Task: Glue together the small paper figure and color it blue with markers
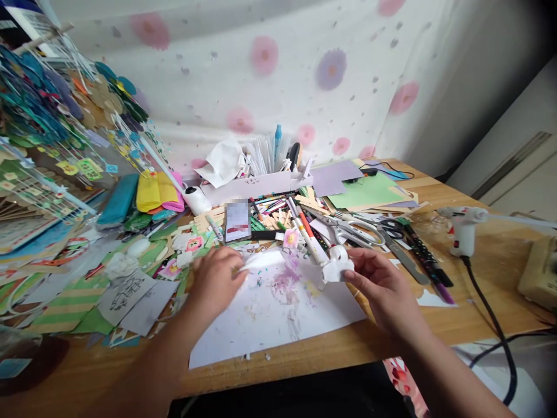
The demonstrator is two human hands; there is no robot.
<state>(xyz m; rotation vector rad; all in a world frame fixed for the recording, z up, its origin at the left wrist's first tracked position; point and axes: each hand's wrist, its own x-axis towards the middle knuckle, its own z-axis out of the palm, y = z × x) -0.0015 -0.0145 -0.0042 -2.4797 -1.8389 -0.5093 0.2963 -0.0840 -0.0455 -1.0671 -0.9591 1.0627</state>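
White paper cutout (337,269) sits pinched between thumb and fingers of the right hand (385,287), at two o'clock from the middle of the stained paper sheet (256,325). From it, the left hand (217,281) lies farther off at nine o'clock, narrowly curled at the near end of a white paper strip (266,260) running eight to two; whether it grips, I cannot tell.

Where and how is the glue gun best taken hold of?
Probably grip the glue gun by its handle from the near right: it extends below the barrel, the cord leaves its base, and the nozzle points left, away from that approach.
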